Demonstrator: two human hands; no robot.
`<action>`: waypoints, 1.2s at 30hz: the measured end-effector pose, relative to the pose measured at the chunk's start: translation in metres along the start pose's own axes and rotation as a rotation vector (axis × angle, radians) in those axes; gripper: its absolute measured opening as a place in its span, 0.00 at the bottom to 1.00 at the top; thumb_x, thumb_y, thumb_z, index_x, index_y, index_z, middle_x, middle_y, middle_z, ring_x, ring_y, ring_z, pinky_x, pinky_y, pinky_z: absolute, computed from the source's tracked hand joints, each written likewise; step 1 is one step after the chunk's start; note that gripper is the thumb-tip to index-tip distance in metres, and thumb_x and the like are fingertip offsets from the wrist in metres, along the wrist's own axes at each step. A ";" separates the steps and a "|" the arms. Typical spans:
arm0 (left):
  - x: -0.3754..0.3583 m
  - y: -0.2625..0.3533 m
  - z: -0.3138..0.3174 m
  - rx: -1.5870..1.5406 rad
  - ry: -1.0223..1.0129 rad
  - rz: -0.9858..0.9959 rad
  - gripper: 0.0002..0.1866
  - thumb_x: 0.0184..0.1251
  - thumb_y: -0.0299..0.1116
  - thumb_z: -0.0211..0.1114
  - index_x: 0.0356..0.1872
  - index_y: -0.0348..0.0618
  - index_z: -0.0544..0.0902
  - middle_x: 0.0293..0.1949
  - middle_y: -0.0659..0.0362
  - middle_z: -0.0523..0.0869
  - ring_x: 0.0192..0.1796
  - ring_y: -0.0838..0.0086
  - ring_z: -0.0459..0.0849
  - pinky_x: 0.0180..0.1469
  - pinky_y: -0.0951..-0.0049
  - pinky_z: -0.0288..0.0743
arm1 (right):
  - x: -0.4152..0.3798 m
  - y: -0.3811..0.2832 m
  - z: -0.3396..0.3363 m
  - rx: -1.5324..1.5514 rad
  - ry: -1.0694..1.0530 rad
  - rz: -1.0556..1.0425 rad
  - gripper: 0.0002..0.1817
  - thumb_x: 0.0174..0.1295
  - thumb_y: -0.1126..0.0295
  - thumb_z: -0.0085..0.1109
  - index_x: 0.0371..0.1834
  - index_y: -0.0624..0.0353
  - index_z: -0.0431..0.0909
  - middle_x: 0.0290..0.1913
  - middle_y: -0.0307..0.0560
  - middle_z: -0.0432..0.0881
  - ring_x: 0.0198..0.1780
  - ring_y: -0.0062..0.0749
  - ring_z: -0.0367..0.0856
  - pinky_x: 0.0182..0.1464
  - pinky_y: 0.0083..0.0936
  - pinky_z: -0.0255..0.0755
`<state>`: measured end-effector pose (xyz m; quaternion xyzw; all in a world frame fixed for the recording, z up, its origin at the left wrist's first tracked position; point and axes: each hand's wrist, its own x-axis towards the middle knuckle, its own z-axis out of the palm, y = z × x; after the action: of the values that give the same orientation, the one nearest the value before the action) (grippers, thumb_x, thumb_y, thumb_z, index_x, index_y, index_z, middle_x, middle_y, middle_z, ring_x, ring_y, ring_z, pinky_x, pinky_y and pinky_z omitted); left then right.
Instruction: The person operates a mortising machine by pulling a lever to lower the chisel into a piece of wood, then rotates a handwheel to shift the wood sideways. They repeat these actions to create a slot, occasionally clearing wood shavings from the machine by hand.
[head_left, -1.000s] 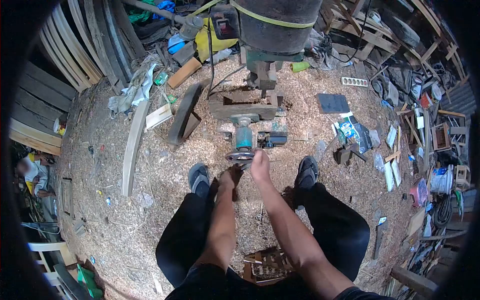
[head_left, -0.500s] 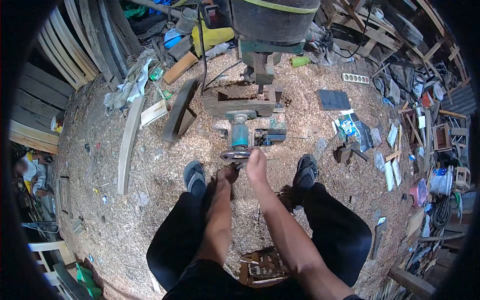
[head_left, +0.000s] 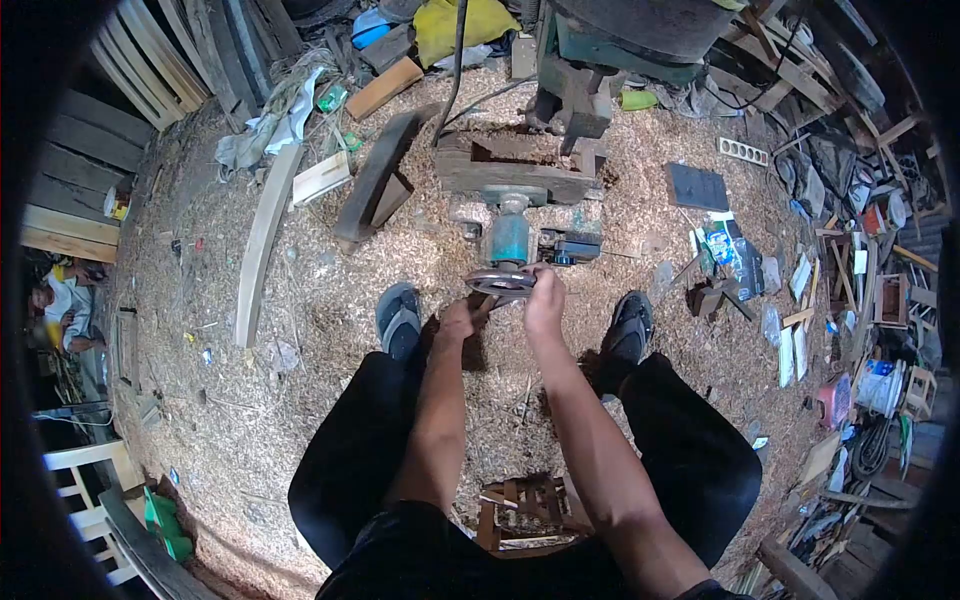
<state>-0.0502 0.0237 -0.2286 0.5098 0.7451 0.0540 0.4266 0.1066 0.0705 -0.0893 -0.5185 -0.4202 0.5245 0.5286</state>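
Note:
A round metal handwheel (head_left: 500, 281) sits at the near end of a green machine shaft (head_left: 509, 238). My right hand (head_left: 543, 300) is closed round the wheel's right side. Just below the wheel's left side, my left hand (head_left: 459, 320) is closed on what looks like a handle, partly hidden by the fingers. Beyond the shaft lies a worn wooden block (head_left: 515, 180) with a long slot holding shavings. Over its right part hangs the dark machine head (head_left: 630, 40), with a bit pointing down near the slot.
Wood shavings cover the floor. A dark beam (head_left: 382, 180) and a long pale board (head_left: 268, 245) lie at the left. A power strip (head_left: 743, 151), a dark plate (head_left: 697, 187) and scraps lie at the right. Another person (head_left: 68, 305) is at the far left.
The view has shifted, so the machine appears farther right and the machine head higher. Both hands remain at the handwheel; my left hand sits slightly lower and farther from the wheel's centre.

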 end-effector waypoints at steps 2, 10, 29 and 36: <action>-0.024 0.030 -0.024 -0.031 -0.039 0.008 0.38 0.63 0.71 0.42 0.55 0.51 0.81 0.51 0.41 0.82 0.56 0.49 0.79 0.58 0.56 0.73 | -0.001 -0.003 0.002 0.003 0.011 0.035 0.21 0.70 0.60 0.38 0.31 0.67 0.76 0.27 0.46 0.77 0.31 0.28 0.75 0.36 0.29 0.69; -0.070 0.055 -0.040 0.368 0.093 -0.074 0.36 0.67 0.65 0.44 0.40 0.40 0.87 0.42 0.44 0.86 0.48 0.53 0.85 0.51 0.56 0.78 | -0.009 0.009 -0.011 -0.001 0.115 0.084 0.24 0.70 0.59 0.37 0.30 0.68 0.77 0.28 0.48 0.79 0.33 0.32 0.77 0.39 0.32 0.70; -0.141 0.151 -0.037 -0.383 0.382 0.028 0.27 0.69 0.42 0.43 0.64 0.38 0.69 0.57 0.36 0.76 0.61 0.47 0.74 0.64 0.58 0.64 | 0.000 -0.012 -0.062 -0.082 0.047 0.168 0.27 0.72 0.51 0.45 0.30 0.66 0.77 0.25 0.42 0.75 0.34 0.28 0.73 0.39 0.29 0.67; -0.096 0.172 0.026 -0.716 0.356 0.017 0.28 0.70 0.44 0.43 0.65 0.36 0.65 0.55 0.45 0.77 0.61 0.55 0.73 0.66 0.60 0.59 | 0.002 -0.012 -0.082 -0.137 0.076 0.158 0.24 0.70 0.50 0.49 0.41 0.64 0.80 0.36 0.43 0.81 0.36 0.25 0.79 0.35 0.24 0.74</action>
<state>0.1018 0.0187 -0.1010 0.3179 0.7372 0.4013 0.4409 0.1895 0.0646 -0.0862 -0.6045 -0.3926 0.5144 0.4645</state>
